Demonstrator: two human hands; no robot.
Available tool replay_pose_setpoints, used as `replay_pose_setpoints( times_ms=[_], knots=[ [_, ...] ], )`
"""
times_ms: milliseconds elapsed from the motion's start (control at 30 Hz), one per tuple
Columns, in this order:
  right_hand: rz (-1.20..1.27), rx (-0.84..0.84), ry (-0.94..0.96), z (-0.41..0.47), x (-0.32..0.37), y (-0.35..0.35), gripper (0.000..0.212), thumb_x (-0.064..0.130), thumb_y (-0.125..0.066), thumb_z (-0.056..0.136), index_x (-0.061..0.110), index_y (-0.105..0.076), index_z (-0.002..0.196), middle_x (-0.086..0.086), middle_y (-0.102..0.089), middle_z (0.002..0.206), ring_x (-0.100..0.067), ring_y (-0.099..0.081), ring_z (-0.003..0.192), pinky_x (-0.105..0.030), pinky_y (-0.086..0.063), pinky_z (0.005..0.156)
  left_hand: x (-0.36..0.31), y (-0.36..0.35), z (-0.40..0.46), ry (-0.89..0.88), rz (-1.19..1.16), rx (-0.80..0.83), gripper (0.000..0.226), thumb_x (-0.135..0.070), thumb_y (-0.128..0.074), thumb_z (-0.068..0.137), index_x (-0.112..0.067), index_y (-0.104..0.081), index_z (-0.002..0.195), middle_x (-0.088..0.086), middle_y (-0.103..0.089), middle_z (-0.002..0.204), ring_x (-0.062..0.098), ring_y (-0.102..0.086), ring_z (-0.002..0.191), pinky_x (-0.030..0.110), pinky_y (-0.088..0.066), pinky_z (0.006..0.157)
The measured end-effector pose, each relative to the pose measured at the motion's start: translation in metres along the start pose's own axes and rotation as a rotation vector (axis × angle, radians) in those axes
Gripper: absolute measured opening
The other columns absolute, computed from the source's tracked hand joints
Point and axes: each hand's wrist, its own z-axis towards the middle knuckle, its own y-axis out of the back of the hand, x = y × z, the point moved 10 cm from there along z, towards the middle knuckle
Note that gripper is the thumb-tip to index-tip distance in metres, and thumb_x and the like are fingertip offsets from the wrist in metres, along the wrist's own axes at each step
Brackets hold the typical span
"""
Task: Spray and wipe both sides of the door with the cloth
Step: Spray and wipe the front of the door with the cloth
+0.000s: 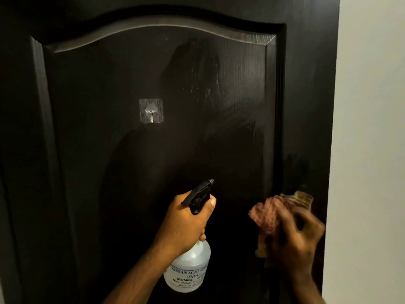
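Note:
A dark brown panelled door (109, 161) fills most of the view, with faint wet streaks on the upper right of its raised panel. My left hand (186, 222) grips the neck of a clear spray bottle (188, 268) with a black trigger head, its nozzle facing the door. My right hand (295, 242) is blurred and presses a reddish-brown patterned cloth (269, 213) against the door's lower right, over the panel's moulded edge and the right stile.
A clear adhesive hook (150, 111) is stuck on the panel at mid height. The door's right edge meets a pale wall (370, 128) that runs down the right side.

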Motion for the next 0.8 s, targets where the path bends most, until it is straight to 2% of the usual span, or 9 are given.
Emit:
replay_pose_setpoints(
  times_ms=[67, 133, 200, 267, 367, 500, 600, 700, 800],
  knots=[
    [0.073, 0.077, 0.028, -0.032, -0.006, -0.004, 0.039, 0.029, -0.071, 0.097, 0.008, -0.073, 0.130, -0.019, -0.067, 0.127, -0.037, -0.068, 0.116, -0.054, -0.055, 0.095, 0.001, -0.008, 0.001, 0.017, -0.045, 0.014, 0.015, -0.028, -0.070, 0.101, -0.015, -0.072, 0.096, -0.005, -0.052, 0.049, 0.015, -0.053, 0.044, 0.036, -0.054, 0.055],
    [0.021, 0.084, 0.012, -0.042, -0.009, -0.003, 0.043, 0.029, -0.075, 0.091, 0.012, -0.074, 0.130, -0.018, -0.063, 0.130, -0.039, -0.063, 0.117, -0.053, -0.052, 0.100, 0.001, -0.014, 0.002, 0.026, -0.055, 0.007, 0.014, -0.028, -0.070, 0.101, -0.015, -0.073, 0.096, -0.006, -0.052, 0.048, 0.014, -0.053, 0.043, 0.035, -0.055, 0.055],
    [-0.046, 0.072, -0.041, -0.039, -0.008, -0.002, 0.059, 0.023, -0.086, 0.075, 0.016, -0.071, 0.131, -0.019, -0.055, 0.129, -0.044, -0.054, 0.117, -0.043, -0.042, 0.106, -0.004, -0.014, 0.002, -0.004, -0.036, -0.036, 0.014, -0.028, -0.069, 0.101, -0.016, -0.074, 0.096, -0.006, -0.052, 0.048, 0.013, -0.054, 0.043, 0.034, -0.056, 0.054],
    [-0.037, 0.053, -0.083, -0.022, 0.000, -0.001, 0.069, 0.012, -0.095, 0.067, 0.017, -0.071, 0.131, -0.021, -0.052, 0.129, -0.046, -0.048, 0.117, -0.035, -0.033, 0.107, -0.016, -0.011, 0.007, -0.065, -0.032, -0.092, 0.013, -0.029, -0.069, 0.101, -0.019, -0.075, 0.095, -0.005, -0.052, 0.048, 0.014, -0.055, 0.042, 0.033, -0.055, 0.052],
    [0.034, 0.017, -0.147, 0.028, 0.011, -0.001, 0.074, 0.001, -0.098, 0.064, 0.019, -0.073, 0.132, -0.018, -0.052, 0.129, -0.041, -0.046, 0.119, -0.036, -0.039, 0.104, -0.037, -0.007, 0.016, -0.116, -0.058, -0.151, 0.012, -0.029, -0.069, 0.101, -0.021, -0.075, 0.093, -0.004, -0.053, 0.048, 0.014, -0.056, 0.043, 0.032, -0.054, 0.052],
    [0.187, 0.015, 0.003, 0.122, 0.059, -0.013, 0.056, 0.009, -0.085, 0.085, 0.022, -0.070, 0.138, -0.011, -0.054, 0.132, -0.021, -0.041, 0.125, -0.037, -0.046, 0.101, -0.068, -0.009, 0.034, -0.162, -0.066, -0.146, 0.022, -0.029, -0.070, 0.100, -0.015, -0.070, 0.083, -0.003, -0.052, 0.048, 0.016, -0.055, 0.044, 0.028, -0.053, 0.049],
    [0.133, 0.047, 0.149, 0.185, 0.094, -0.031, 0.050, 0.012, -0.075, 0.093, 0.027, -0.067, 0.140, -0.013, -0.050, 0.139, -0.031, -0.042, 0.127, -0.038, -0.046, 0.097, -0.093, -0.007, 0.049, -0.218, -0.018, -0.155, 0.033, -0.029, -0.070, 0.100, -0.025, -0.063, 0.068, -0.007, -0.053, 0.047, 0.014, -0.056, 0.042, 0.027, -0.054, 0.047],
    [0.115, -0.023, 0.141, 0.240, 0.110, -0.035, 0.046, 0.011, -0.070, 0.095, 0.024, -0.066, 0.140, -0.018, -0.049, 0.141, -0.038, -0.043, 0.126, -0.039, -0.045, 0.096, -0.112, 0.000, 0.061, -0.251, -0.001, -0.176, 0.029, -0.030, -0.070, 0.100, -0.020, -0.065, 0.073, -0.008, -0.053, 0.046, 0.012, -0.056, 0.041, 0.028, -0.055, 0.047],
    [0.152, -0.067, 0.075, 0.273, 0.113, -0.036, 0.046, 0.011, -0.070, 0.096, 0.025, -0.064, 0.140, -0.017, -0.048, 0.140, -0.036, -0.043, 0.128, -0.038, -0.045, 0.100, -0.117, 0.006, 0.065, -0.251, -0.011, -0.185, 0.026, -0.029, -0.070, 0.100, -0.010, -0.068, 0.082, -0.006, -0.052, 0.046, 0.012, -0.056, 0.040, 0.029, -0.055, 0.048]
  ],
)
